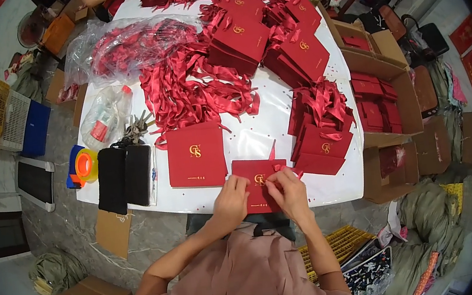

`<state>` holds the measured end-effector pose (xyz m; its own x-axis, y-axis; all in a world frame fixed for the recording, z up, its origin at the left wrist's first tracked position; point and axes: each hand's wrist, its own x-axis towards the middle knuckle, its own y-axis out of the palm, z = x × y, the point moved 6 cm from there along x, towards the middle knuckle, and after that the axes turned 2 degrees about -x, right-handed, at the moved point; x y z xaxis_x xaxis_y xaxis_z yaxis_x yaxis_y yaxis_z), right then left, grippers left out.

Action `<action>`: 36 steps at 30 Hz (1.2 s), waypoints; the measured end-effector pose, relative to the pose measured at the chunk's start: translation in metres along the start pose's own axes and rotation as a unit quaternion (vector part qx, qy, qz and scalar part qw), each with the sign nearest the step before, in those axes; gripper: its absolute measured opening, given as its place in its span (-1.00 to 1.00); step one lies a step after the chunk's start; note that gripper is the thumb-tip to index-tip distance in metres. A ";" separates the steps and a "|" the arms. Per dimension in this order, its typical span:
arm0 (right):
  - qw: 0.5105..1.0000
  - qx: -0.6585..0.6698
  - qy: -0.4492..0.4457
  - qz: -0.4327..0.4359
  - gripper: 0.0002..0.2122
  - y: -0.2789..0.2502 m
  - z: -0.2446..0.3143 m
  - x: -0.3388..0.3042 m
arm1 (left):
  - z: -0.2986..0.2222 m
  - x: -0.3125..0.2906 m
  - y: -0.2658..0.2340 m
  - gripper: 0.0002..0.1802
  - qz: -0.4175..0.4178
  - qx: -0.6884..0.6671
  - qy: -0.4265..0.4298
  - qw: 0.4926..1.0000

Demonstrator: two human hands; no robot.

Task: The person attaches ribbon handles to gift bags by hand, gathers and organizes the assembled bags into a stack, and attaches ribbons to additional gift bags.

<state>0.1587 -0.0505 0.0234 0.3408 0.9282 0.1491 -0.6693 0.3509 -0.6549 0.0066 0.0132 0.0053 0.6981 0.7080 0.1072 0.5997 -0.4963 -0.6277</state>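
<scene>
A small red paper gift bag (264, 205) with gold print lies flat at the table's near edge, between my two hands. My left hand (232, 201) is closed, its fingertips pinched at the bag's left side. My right hand (289, 194) is pinched over the bag's right half. Red ribbon (278, 167) shows at these fingers and along the bag's upper right edge; the exact grip is partly hidden. Just left lies a stack of flat red bags (196, 158). To the right, a pile of red bags with ribbon handles (325, 147) rests on the table.
Loose red ribbons (187, 88) are heaped beyond my hands, beside a clear plastic bag (117, 47) of ribbon. A black phone (139, 174), keys (138, 126) and yellow tape (86, 165) lie left. Cartons (386, 99) line the right side. Other people's arms reach the far end.
</scene>
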 end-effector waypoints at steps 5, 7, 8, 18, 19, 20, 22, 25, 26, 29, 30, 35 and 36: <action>1.000 -0.009 0.003 -0.023 -0.90 0.011 -0.003 0.012 | -0.007 -0.013 0.022 -0.60 0.024 0.073 0.056 0.995; 0.999 -0.031 -0.004 -0.023 -0.88 0.020 -0.006 0.015 | -0.009 -0.006 0.016 -0.60 0.021 0.063 0.045 0.997; 0.999 -0.034 0.013 -0.019 -0.87 0.024 -0.010 0.015 | -0.009 0.000 0.012 -0.59 0.018 0.053 0.034 0.998; 0.999 -0.026 0.039 -0.023 -0.89 0.038 -0.011 0.016 | 0.025 0.041 0.001 -0.62 0.055 0.123 -0.061 0.989; 0.999 -0.026 0.040 -0.024 -0.89 0.039 -0.012 0.016 | 0.024 0.042 0.001 -0.64 0.057 0.127 -0.066 0.988; 0.999 -0.025 0.035 -0.031 -0.89 0.039 -0.012 0.016 | 0.022 0.043 0.002 -0.66 0.059 0.132 -0.072 0.987; 0.998 -0.024 0.031 -0.039 -0.89 0.038 -0.011 0.015 | 0.015 0.043 -0.001 -0.69 0.048 0.133 -0.059 0.988; 0.999 -0.001 0.036 -0.039 -0.89 0.035 -0.009 0.013 | 0.008 0.041 -0.005 -0.74 0.014 0.123 -0.025 0.992; 0.999 0.010 0.034 -0.040 -0.89 0.034 -0.007 0.012 | 0.004 0.039 -0.008 -0.76 -0.009 0.113 -0.002 0.994; 0.998 0.024 0.029 -0.044 -0.90 0.028 -0.001 0.007 | -0.003 0.037 -0.015 -0.81 -0.038 0.096 0.023 0.994; 0.998 0.027 0.025 -0.046 -0.90 0.026 0.001 0.004 | -0.006 0.036 -0.017 -0.81 -0.038 0.096 0.023 0.994; 0.998 0.006 0.029 -0.051 -0.91 0.015 0.015 -0.006 | -0.022 0.029 -0.028 -0.85 -0.089 0.079 0.091 0.989; 0.998 0.003 0.030 -0.057 -0.91 0.013 0.017 -0.007 | -0.021 0.029 -0.027 -0.85 -0.090 0.079 0.091 0.989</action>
<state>0.1366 -0.0505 0.0267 0.4543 0.8729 0.1778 -0.6275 0.4553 -0.6317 0.0187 0.0360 0.0415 0.6534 0.6682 0.3559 0.6620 -0.2762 -0.6968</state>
